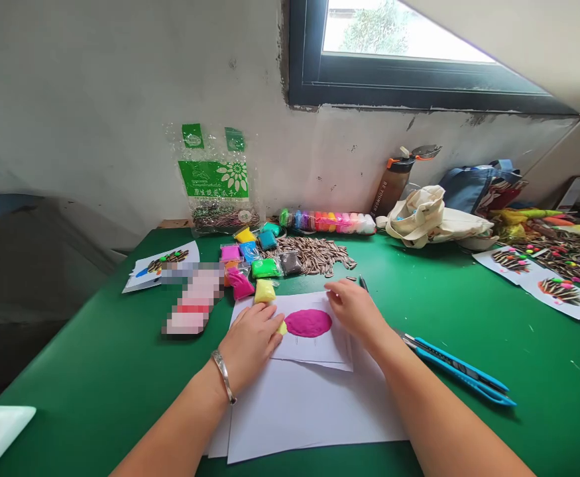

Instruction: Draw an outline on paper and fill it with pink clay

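Note:
A small sheet of white paper (290, 351) carries a flattened magenta clay oval (308, 323) with short pencil lines below it. At the oval's left end is a piece of yellow clay (282, 328), partly hidden by my left hand (254, 338). That hand lies over the sheet's left side, its fingers stretched out and the fingertips at the yellow clay. My right hand (356, 308) rests at the sheet's upper right edge, fingers bent and slightly apart. Larger white sheets (314, 411) lie underneath. A packet of pale yellow clay (264, 291) sits just beyond my left fingers.
Several clay packets (266, 267) and loose sunflower seeds (314, 255) lie behind the paper. A blue utility knife (461, 371) is at the right, near a pen (363, 283). Seed bag (217, 192), bottle (394, 179) and cloth bag (419, 218) stand by the wall.

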The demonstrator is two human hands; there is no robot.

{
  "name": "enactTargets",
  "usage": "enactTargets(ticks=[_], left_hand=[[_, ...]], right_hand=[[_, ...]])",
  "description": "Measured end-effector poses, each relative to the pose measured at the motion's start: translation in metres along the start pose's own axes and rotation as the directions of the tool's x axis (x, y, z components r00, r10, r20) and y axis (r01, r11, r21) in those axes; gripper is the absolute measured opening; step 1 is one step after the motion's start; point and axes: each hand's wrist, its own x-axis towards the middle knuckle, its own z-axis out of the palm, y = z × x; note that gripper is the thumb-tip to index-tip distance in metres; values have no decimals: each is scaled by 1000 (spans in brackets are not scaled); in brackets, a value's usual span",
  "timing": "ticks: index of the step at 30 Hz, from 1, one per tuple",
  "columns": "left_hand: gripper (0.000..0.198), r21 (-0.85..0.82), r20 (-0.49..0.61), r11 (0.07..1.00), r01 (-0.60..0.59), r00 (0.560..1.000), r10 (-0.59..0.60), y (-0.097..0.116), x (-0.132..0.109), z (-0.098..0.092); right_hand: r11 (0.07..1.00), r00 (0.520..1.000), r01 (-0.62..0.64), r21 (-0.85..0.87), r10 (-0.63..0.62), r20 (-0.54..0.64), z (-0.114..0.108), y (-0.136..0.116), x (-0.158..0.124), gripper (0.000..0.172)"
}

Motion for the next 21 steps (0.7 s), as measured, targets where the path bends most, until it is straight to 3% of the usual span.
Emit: enactTargets(ticks=[2, 8, 14, 21], left_hand=[[20, 0, -2, 1000, 0, 1000, 0, -1, 0, 0], [19, -14, -17, 1000, -9, 1000, 9, -7, -2, 0], [19, -43, -3, 999, -13, 1000, 13, -7, -2, -2], [29, -45, 33, 999, 24, 999, -23, -2, -4, -3]], right_hand=[[984, 997, -75, -160, 69, -39, -5, 11, 7, 31], [936, 988, -150, -319, 134, -73, -13, 36, 26, 28], [909, 991, -131, -397, 107, -82, -3, 32, 30, 24], [908, 971, -183, -377, 106, -216, -12, 18, 23, 22]])
